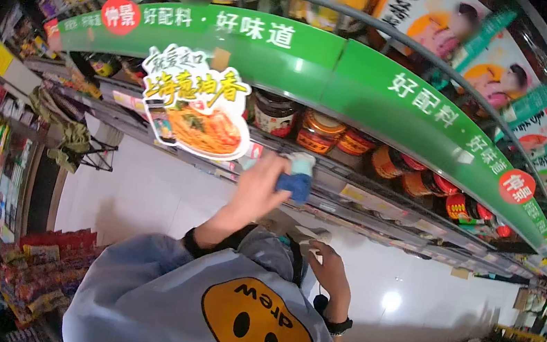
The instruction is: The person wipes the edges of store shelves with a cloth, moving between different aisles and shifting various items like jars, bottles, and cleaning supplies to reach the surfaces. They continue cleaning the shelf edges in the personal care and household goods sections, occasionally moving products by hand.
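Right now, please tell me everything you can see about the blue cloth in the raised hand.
The blue cloth is a small, soft-looking wad, dark blue below with a paler, whitish-green part on top. It looks like fabric or sponge; which one cannot be told. It is bunched up, not spread flat. The left hand grips it from the side and holds it against the front edge of the shelf, just below the row of sauce jars. The image is blurred there, so finer detail is unclear.

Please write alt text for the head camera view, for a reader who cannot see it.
A left hand presses a blue cloth against a shop shelf edge below jars of sauce. The right hand is held low near a grey sweatshirt.
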Action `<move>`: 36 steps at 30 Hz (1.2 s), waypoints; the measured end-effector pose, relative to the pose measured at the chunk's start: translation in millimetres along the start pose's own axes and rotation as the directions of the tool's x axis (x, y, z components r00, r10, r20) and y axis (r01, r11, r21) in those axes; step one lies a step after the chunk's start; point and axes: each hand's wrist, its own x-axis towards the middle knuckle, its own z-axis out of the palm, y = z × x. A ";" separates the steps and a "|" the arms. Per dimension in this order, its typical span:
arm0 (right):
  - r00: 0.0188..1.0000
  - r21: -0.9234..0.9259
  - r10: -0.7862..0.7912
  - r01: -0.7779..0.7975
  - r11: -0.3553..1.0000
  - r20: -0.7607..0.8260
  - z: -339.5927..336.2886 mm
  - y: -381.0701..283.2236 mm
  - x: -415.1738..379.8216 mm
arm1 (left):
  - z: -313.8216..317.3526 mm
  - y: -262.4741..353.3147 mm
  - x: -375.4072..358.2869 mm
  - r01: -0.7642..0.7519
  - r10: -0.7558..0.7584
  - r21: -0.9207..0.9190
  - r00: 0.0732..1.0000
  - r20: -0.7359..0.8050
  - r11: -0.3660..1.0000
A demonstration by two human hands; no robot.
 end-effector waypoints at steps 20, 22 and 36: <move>0.943 0.138 -0.169 0.215 0.967 -0.288 -2.5 -64.7 53.0 | -14.0 -28.4 -13.9 0.112 -0.090 0.097 0.975 -0.204 0.989; 0.932 0.100 -0.159 0.202 0.974 -0.326 -3.7 -71.9 51.4 | 2.0 -13.9 -11.9 0.034 -0.027 0.072 0.995 -0.094 0.997; 0.789 -0.146 -0.327 0.296 0.944 -0.520 8.6 -99.0 67.8 | 0.5 16.8 -11.9 -0.121 0.122 -0.050 0.993 0.003 0.991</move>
